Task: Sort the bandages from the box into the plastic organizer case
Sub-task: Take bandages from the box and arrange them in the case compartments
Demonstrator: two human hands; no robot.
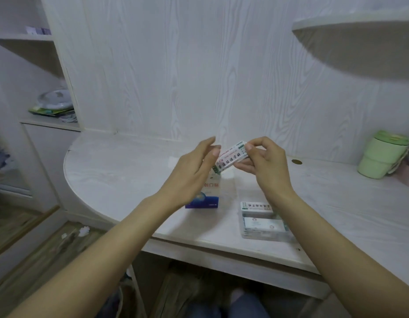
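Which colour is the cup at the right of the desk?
Light green cup, seen in the head view.

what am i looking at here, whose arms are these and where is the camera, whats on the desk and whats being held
There is no machine here: a person wears a wide-angle camera on the head, so this single picture looks forward and down at their own arms. The right hand pinches a small stack of wrapped bandages above the white desk. The left hand is open beside it, fingers straight. On the desk stand the bandage box and, nearer the edge, the clear plastic organizer case, already holding bandages. A green cup stands far right.
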